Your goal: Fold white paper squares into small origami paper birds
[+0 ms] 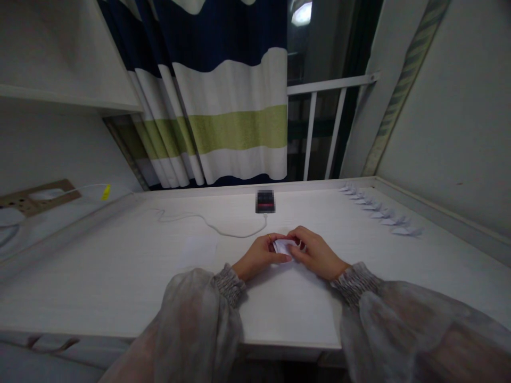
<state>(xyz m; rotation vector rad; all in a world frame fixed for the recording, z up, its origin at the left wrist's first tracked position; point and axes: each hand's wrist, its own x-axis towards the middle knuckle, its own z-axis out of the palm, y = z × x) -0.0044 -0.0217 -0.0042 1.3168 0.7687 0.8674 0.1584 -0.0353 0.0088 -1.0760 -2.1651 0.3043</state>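
Note:
A small folded piece of white paper (284, 247) lies between my two hands, just above the white desk (120, 266). My left hand (261, 256) pinches its left side with thumb and fingers closed on it. My right hand (313, 251) curls over its right side and grips it too. Both wrists rest on the desk, in sheer grey sleeves with gathered cuffs. A flat sheet of white paper (197, 250) lies on the desk a little left of my left hand.
A row of several small folded paper figures (379, 213) runs along the desk's right back edge. A small dark device (265, 201) with a white cable (207, 223) sits at the back centre. A striped curtain (223, 106), a window rail and a wall socket (35, 198) lie beyond.

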